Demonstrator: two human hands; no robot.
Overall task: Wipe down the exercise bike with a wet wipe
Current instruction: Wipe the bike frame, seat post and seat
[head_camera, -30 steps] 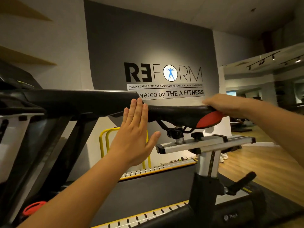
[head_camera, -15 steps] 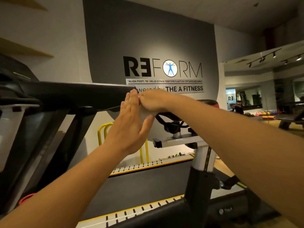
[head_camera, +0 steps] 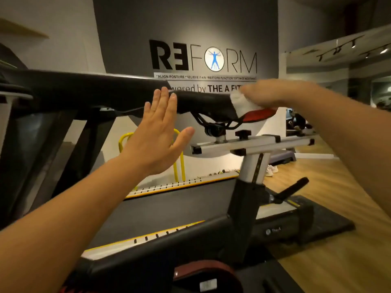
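Exercise bike [head_camera: 243, 199]: saddle [head_camera: 203, 102] under treatment. Within the last half-second the right hand [head_camera: 273, 94] has swept from the saddle nose back to its red rear (blurred, mid-stroke), so one top pass nears completion. Left hand [head_camera: 156, 140] flat, fingers straight, bracing the nose, holding nothing. Right grip bunches the wet wipe [head_camera: 240, 101] against the saddle.

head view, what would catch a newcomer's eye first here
First, the blurred right hand at centre right, holding a white wet wipe on the black saddle with its red rear edge. Next, the left hand, open with straight fingers, raised at the saddle's nose in the middle. Behind them, the big REFORM logo fills the grey wall at the top.
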